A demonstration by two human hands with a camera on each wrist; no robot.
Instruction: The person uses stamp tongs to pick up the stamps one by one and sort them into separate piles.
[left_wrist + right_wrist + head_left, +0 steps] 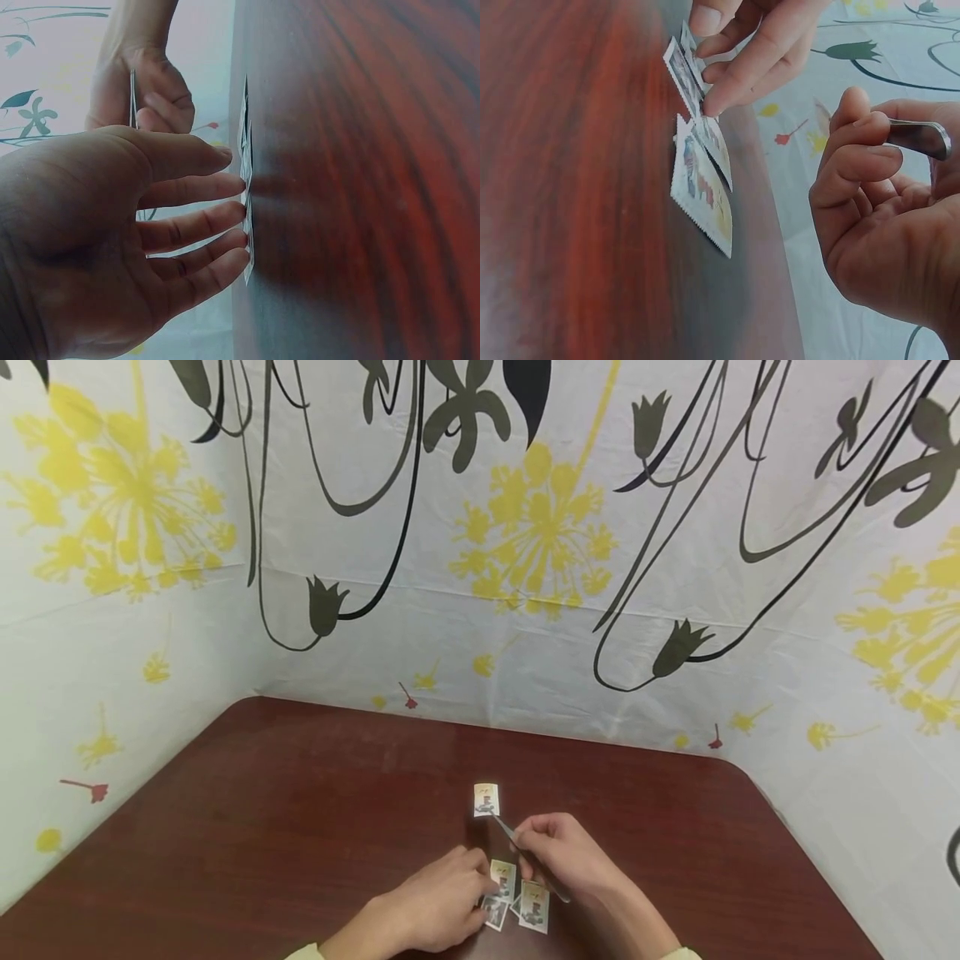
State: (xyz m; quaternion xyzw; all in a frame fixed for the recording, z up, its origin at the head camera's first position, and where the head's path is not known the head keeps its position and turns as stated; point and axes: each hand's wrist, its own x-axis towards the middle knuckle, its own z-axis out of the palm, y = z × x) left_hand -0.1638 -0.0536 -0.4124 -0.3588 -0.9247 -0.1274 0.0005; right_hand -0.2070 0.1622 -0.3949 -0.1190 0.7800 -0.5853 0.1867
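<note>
My right hand (562, 852) grips metal tweezers (507, 830), whose rounded end (922, 137) sticks out of the fingers in the right wrist view. At the tweezers' tip in the head view is a small stamp (486, 797), its lower edge overlapped by the tip. My left hand (442, 897) rests its fingertips on a cluster of stamps near the front of the table. In that cluster are an upper stamp (503, 875), a greyish lower one (495, 912) and a right-hand one (702, 191) with toothed edges. Part of another stamp peeks out between them.
The dark red wooden table (337, 793) has rounded far corners. White cloth (420, 635) printed with yellow flowers and dark stems hangs along its back and sides.
</note>
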